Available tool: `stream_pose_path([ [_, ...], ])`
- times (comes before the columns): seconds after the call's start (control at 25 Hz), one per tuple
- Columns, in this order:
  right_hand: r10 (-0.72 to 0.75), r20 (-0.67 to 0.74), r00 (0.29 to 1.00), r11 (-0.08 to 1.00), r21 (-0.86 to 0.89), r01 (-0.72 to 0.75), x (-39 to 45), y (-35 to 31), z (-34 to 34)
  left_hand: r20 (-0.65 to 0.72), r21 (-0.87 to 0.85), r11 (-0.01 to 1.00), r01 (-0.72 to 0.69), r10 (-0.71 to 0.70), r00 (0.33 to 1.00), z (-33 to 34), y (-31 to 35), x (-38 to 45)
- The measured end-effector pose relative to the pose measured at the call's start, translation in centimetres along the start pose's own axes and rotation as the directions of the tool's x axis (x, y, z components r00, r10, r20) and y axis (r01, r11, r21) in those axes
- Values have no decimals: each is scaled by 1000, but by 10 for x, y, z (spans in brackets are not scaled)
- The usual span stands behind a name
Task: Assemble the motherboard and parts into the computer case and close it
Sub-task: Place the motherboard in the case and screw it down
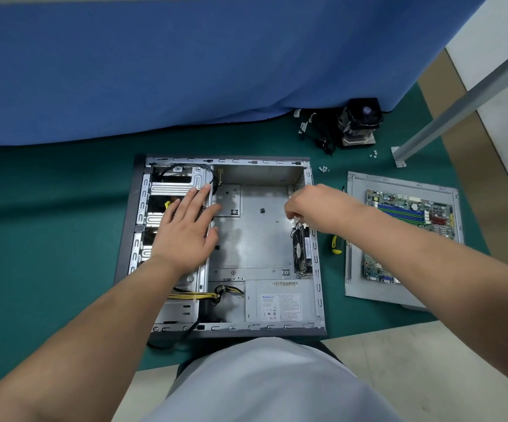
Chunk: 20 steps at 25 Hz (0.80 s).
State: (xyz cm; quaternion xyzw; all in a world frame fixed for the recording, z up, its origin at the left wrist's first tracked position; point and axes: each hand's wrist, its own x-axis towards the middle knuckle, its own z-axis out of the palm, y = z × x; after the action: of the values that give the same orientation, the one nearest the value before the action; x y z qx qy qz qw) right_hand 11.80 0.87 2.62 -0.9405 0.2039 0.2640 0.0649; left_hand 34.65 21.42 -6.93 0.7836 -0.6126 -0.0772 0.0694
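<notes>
Because the teal green mat covers the work surface under a hanging blue cloth, every part has a soft, non-slip bed, and the grey steel computer case lies on its side upon it with the open face up, so its bare mounting floor can take a board from above. Inside it, the drive cage sits on the left, the silver power supply box at the near edge with its yellow and black cable bundle tucked beside it, and the black rear fan on the right wall. Just right of the case, apart from it, the flat grey side panel serves as a tray for the green motherboard, the task's thing, which is not yet in the case and lies within reach. Farther back, near the cloth, the black CPU cooler with its finned heatsink waits its turn, and small silver screws lie loose between it and the case. A yellow-handled tool lies between case and panel. Left hand is spread flat, fingers straight, resting on the drive cage, probably steadying the case. Right hand is curled above the fan at the rear wall, fingertips drawn together as if pinching something small; what it is, I cannot tell.
</notes>
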Motion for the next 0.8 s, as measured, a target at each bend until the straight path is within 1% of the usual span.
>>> stream_pose_path([
  [0.08, -8, 40, 999, 1000, -13, 9, -1, 2, -4, -2, 3, 1000, 0, 0, 1000, 0, 0, 0],
  [0.2, -7, 75, 997, 994, -112, 16, 5, 1, -11, -5, 3, 1000, -2, 2, 1000, 0, 1, 0],
  [0.32, -10, 31, 999, 969, -245, 17, 12, -3, -16, -6, -3, 1000, -4, 4, 1000, 1, 0, 0],
  [0.44, -67, -40, 997, 928, -369, 47, 11, 0, -17, -8, -2, 1000, -9, 9, 1000, 2, 0, 0],
  [0.48, -82, -51, 995, 924, -379, 57, 9, 2, -15, -9, -1, 1000, -7, 7, 1000, 2, 0, 0],
  [0.64, -56, -19, 998, 977, -209, 51, -4, -5, -3, -12, 4, 1000, -7, 7, 1000, 2, -1, 0],
  [0.72, -3, -15, 1000, 992, -129, 1, -9, -10, -1, -18, 3, 1000, -11, 11, 1000, 2, -1, 1],
  [0.8, 79, -6, 997, 995, -69, -79, -12, -15, 1, -20, 6, 1000, -13, 13, 1000, 3, -1, 0],
])
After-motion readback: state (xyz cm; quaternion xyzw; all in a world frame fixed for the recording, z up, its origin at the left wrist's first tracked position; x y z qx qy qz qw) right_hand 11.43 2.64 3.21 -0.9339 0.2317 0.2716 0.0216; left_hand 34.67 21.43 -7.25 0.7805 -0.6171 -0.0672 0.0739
